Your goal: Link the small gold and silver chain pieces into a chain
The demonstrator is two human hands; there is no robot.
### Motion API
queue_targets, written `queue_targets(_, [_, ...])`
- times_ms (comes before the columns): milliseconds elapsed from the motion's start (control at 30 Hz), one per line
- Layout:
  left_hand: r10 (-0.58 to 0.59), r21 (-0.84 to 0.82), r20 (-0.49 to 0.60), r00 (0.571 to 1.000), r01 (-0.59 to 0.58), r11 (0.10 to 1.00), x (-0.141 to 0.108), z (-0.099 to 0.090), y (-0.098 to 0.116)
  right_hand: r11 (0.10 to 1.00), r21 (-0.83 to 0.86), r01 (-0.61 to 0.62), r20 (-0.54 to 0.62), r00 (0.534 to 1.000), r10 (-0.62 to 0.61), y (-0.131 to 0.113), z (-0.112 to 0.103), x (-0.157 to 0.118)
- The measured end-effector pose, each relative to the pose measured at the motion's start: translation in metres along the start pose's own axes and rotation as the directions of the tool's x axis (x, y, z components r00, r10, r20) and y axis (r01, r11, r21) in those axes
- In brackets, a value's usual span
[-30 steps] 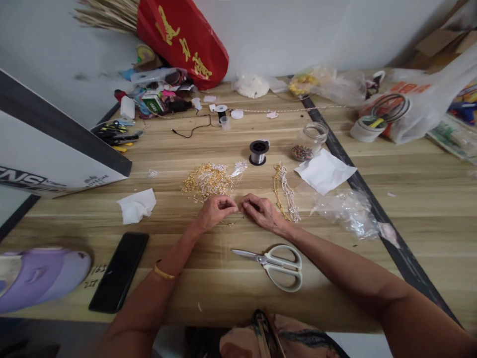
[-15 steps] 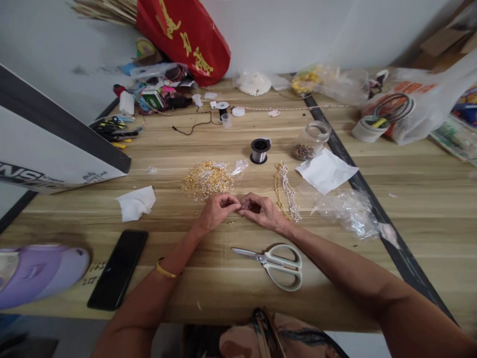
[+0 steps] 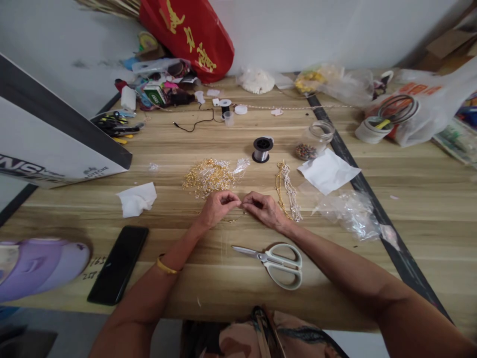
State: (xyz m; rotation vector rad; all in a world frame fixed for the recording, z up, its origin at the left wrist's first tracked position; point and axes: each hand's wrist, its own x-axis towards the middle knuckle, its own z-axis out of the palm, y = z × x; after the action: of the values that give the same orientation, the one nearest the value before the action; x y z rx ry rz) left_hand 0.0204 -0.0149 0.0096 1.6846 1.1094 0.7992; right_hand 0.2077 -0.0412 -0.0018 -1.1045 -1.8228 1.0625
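Note:
My left hand and my right hand meet fingertip to fingertip over the table, both pinched closed. A thin gold beaded chain curves beneath them, its right end rising toward my right fingers. Whatever is between my left fingertips is too small to make out. Just beyond my left hand lies a heap of gold and silver chains. Gold and silver chain strands stretch out beside my right hand. Closer to my body rest scissors with pale handles, blades pointing left.
A wire spool stands beyond the hands, with a glass jar of beads to its right. White paper and clear plastic bags lie at right. On the left are a tissue, a phone and a white box.
The thin chain under my hands shows more of its length and now rises toward my right fingers. Both hands stay pinched together; the view has shifted slightly.

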Motion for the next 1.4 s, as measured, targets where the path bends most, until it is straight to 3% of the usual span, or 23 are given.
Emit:
queue_targets(333, [0.030,0.047,0.012,0.999,-0.031,0.998,0.000,-0.001,-0.002,0.995,-0.063,0.079,-0.029,0.996,-0.081,0.003,0.000,0.001])
queue_targets(733, [0.016,0.014,-0.027,1.000,-0.016,1.000,0.000,-0.007,0.001,0.997,-0.061,0.054,-0.033,0.998,-0.056,0.002,0.001,0.001])
queue_targets(933, [-0.040,-0.082,-0.146,0.988,0.029,0.996,0.004,-0.025,-0.003,0.998,-0.045,0.031,-0.032,0.999,-0.033,0.004,0.002,0.000])
queue_targets(1167, [-0.077,-0.179,-0.315,0.946,0.020,0.984,0.008,-0.050,-0.011,0.998,-0.051,0.024,-0.045,0.999,-0.026,0.007,0.002,-0.001])
queue_targets(1400, [-0.021,0.051,-0.247,0.969,0.034,0.998,0.007,-0.071,-0.014,0.996,-0.074,0.048,-0.034,0.998,-0.051,0.005,0.002,0.000])
